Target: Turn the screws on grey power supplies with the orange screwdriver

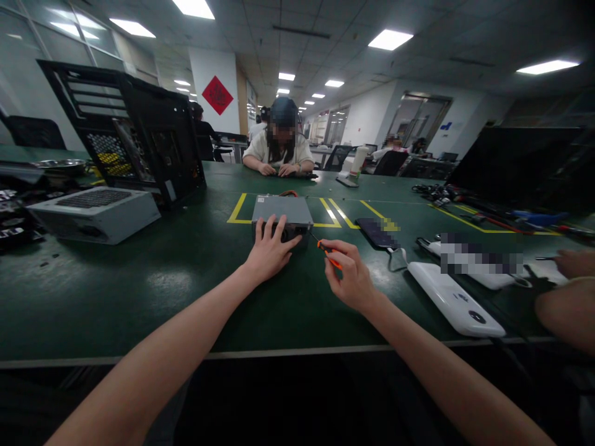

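Observation:
A grey metal computer power supply (pixel 283 209) lies on the green table in front of me, its dark socket side facing me. My left hand (pixel 272 248) rests on its near edge with the fingers spread over the top and front. In my right hand (pixel 351 275) is a screwdriver (pixel 332 255) with an orange and black handle. Its thin shaft points left and up to the power supply's near right corner; whether the tip sits in a screw I cannot tell.
A second power supply (pixel 100 214) and a black computer case (pixel 134 130) stand on the left. To the right lie a dark phone (pixel 377 233), white power banks (pixel 455 300), cables, and a neighbour's hand (pixel 574 265). Across the table (pixel 153 322) sits a person (pixel 279 145).

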The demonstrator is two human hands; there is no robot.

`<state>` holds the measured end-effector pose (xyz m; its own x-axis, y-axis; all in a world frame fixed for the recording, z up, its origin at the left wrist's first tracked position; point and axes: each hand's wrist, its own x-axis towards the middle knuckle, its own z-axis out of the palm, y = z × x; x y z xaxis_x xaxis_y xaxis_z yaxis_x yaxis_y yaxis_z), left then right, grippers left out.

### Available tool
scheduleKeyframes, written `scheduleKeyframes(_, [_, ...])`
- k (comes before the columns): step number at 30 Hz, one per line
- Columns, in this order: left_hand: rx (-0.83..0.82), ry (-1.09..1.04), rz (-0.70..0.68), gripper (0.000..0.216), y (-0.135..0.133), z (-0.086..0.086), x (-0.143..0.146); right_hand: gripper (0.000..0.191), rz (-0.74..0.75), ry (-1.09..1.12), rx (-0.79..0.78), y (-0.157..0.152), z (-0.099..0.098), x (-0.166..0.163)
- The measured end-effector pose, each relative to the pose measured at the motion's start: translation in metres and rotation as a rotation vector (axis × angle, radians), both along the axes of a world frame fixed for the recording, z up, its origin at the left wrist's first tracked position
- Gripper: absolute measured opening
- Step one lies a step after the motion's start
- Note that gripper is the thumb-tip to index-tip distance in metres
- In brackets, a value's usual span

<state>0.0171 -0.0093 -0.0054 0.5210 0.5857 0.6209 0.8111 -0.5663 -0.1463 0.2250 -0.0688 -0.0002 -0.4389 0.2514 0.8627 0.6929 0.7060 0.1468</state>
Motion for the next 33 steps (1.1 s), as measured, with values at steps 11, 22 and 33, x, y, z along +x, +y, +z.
scheduleKeyframes(11, [0.005,-0.008,0.035,0.047,0.0007,-0.0007,0.0044,0.037,-0.032,0.009,0.040,0.0017,0.0007,-0.0004])
scheduleKeyframes(22, [-0.004,-0.008,0.040,0.049,-0.0001,0.0000,0.0056,0.028,-0.059,-0.064,0.075,0.0006,0.0007,-0.0013])
scheduleKeyframes(33, [-0.014,-0.017,0.061,0.048,0.0018,0.0006,0.0087,0.029,-0.033,-0.011,0.012,0.0000,0.0006,0.0004])
